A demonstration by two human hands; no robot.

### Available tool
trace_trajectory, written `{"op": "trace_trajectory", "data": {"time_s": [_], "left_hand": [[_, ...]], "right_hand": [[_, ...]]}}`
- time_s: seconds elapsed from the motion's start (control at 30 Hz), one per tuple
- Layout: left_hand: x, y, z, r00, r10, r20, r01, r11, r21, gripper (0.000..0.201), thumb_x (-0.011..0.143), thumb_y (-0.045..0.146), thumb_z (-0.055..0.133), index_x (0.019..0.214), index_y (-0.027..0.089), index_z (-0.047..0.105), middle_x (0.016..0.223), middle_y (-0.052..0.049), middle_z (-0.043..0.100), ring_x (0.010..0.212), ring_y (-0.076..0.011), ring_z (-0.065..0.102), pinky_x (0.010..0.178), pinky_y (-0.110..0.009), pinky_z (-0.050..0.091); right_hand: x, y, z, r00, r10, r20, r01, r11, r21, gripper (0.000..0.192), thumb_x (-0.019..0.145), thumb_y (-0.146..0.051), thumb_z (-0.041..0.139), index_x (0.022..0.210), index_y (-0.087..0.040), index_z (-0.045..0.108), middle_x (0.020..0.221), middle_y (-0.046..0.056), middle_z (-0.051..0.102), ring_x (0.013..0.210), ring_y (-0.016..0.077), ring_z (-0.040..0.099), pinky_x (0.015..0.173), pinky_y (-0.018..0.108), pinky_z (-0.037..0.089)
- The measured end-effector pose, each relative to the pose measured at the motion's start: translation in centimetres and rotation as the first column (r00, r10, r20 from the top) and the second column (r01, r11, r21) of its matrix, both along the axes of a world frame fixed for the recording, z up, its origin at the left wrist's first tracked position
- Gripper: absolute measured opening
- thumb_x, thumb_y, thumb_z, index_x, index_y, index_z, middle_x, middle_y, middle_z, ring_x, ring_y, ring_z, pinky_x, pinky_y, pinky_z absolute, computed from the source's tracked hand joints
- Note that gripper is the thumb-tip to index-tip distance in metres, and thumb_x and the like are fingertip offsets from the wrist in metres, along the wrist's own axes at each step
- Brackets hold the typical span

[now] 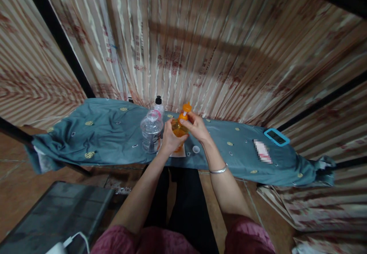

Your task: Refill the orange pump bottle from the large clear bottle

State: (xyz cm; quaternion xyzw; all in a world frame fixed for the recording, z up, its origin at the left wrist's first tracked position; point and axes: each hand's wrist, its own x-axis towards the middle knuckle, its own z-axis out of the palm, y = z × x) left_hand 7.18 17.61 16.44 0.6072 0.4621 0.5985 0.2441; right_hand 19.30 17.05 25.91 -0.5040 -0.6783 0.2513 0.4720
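An amber pump bottle [180, 131] stands upright on a small pale sheet [181, 153] on the cloth. Around its body my left hand [171, 138] is closed. The fingers of my right hand [196, 127] grip the orange pump head [184, 117] at the bottle's neck. Left of my left hand is a large clear bottle [151, 133] with no cap on it. Just behind that one is a clear bottle with a black cap [158, 103]. A small white round cap [196, 149] lies on the cloth, below my right wrist.
A teal patterned cloth [218, 135] covers the narrow table. Toward its right end lie a blue-framed device [276, 137] and a blurred-out white item [262, 151]. Striped curtains [183, 55] hang close behind. A dark box-like surface [65, 208] with a white cable [77, 236] sits low left.
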Motion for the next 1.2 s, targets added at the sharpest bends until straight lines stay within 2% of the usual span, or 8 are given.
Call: {"op": "trace_trajectory", "data": {"time_s": [0.07, 0.17, 0.33, 0.63, 0.73, 0.9, 1.0, 1.2], "left_hand": [[0.0, 0.0, 0.0, 1.0, 0.002, 0.003, -0.002, 1.0, -0.006, 0.088, 0.054, 0.027, 0.093, 0.13, 0.02, 0.051, 0.128, -0.011, 0.061, 0.125, -0.0337, 0.063, 0.111, -0.052, 0.051], [0.1, 0.0, 0.0, 1.0, -0.001, 0.012, 0.001, 1.0, -0.005, 0.087, 0.054, 0.025, 0.093, 0.13, 0.02, 0.051, 0.127, -0.011, 0.062, 0.123, -0.033, 0.064, 0.11, -0.051, 0.052], [-0.1, 0.0, 0.1, 1.0, -0.016, -0.002, 0.016, 1.0, -0.017, 0.087, 0.054, 0.026, 0.093, 0.13, 0.019, 0.051, 0.127, -0.012, 0.062, 0.124, -0.0336, 0.064, 0.11, -0.051, 0.052], [-0.2, -0.1, 0.2, 1.0, -0.02, -0.005, 0.02, 1.0, 0.001, 0.09, 0.056, 0.029, 0.097, 0.133, 0.02, 0.05, 0.129, -0.01, 0.061, 0.127, -0.0325, 0.063, 0.115, -0.051, 0.05], [-0.2, 0.0, 0.1, 1.0, -0.019, -0.01, 0.019, 1.0, 0.002, 0.092, 0.055, 0.03, 0.098, 0.134, 0.02, 0.05, 0.129, -0.01, 0.061, 0.127, -0.033, 0.063, 0.115, -0.051, 0.05], [-0.1, 0.1, -0.1, 1.0, -0.016, -0.02, 0.016, 1.0, -0.005, 0.092, 0.057, 0.031, 0.097, 0.134, 0.018, 0.05, 0.129, -0.012, 0.062, 0.127, -0.0338, 0.063, 0.115, -0.051, 0.05], [-0.2, 0.1, -0.1, 1.0, -0.012, -0.021, 0.012, 1.0, 0.004, 0.091, 0.056, 0.03, 0.097, 0.134, 0.019, 0.05, 0.132, -0.012, 0.062, 0.13, -0.0339, 0.063, 0.116, -0.051, 0.05], [-0.5, 0.1, 0.2, 0.999, -0.037, -0.015, 0.036, 0.999, -0.015, 0.092, 0.056, 0.03, 0.097, 0.134, 0.019, 0.049, 0.131, -0.012, 0.062, 0.129, -0.034, 0.063, 0.115, -0.052, 0.051]], "right_hand": [[0.0, -0.1, 0.1, 1.0, 0.003, 0.003, -0.003, 1.0, 0.008, 0.05, 0.075, -0.061, 0.072, 0.106, -0.023, 0.065, 0.108, 0.007, 0.078, 0.102, 0.0239, 0.073, 0.093, 0.04, 0.057], [-0.2, -0.3, 0.1, 0.99, -0.141, 0.033, 0.14, 0.99, 0.026, 0.062, 0.065, -0.065, 0.08, 0.107, -0.022, 0.063, 0.112, 0.014, 0.076, 0.107, 0.0335, 0.071, 0.098, 0.05, 0.054], [-0.9, -1.0, 1.3, 0.976, -0.209, 0.055, 0.204, 0.975, 0.085, 0.041, 0.07, -0.06, 0.077, 0.086, -0.027, 0.059, 0.091, 0.01, 0.075, 0.093, 0.0347, 0.071, 0.091, 0.05, 0.053], [0.7, -1.2, 9.2, 0.994, 0.035, -0.106, -0.003, 0.959, 0.284, 0.055, 0.077, -0.078, 0.069, 0.094, -0.026, 0.058, 0.085, -0.001, 0.066, 0.078, 0.0179, 0.064, 0.075, 0.034, 0.053], [1.4, -1.0, 10.8, 0.997, -0.014, -0.078, 0.042, 0.932, 0.361, 0.058, 0.074, -0.08, 0.072, 0.09, -0.025, 0.061, 0.083, -0.002, 0.065, 0.077, 0.0171, 0.062, 0.08, 0.036, 0.052], [1.6, -1.4, 11.5, 1.0, -0.007, -0.026, 0.017, 0.893, 0.449, 0.049, 0.084, -0.071, 0.071, 0.095, -0.023, 0.064, 0.083, -0.002, 0.064, 0.072, 0.016, 0.058, 0.077, 0.036, 0.051], [1.7, -1.6, 11.4, 0.994, -0.113, -0.012, 0.105, 0.872, 0.478, 0.049, 0.085, -0.072, 0.07, 0.091, -0.024, 0.063, 0.076, -0.003, 0.062, 0.067, 0.0156, 0.057, 0.075, 0.036, 0.052], [4.0, -2.9, 12.2, 0.954, 0.023, -0.298, 0.156, 0.811, 0.564, 0.043, 0.079, -0.056, 0.084, 0.097, -0.02, 0.068, 0.084, 0.0, 0.068, 0.073, 0.0162, 0.067, 0.071, 0.035, 0.056]]}}
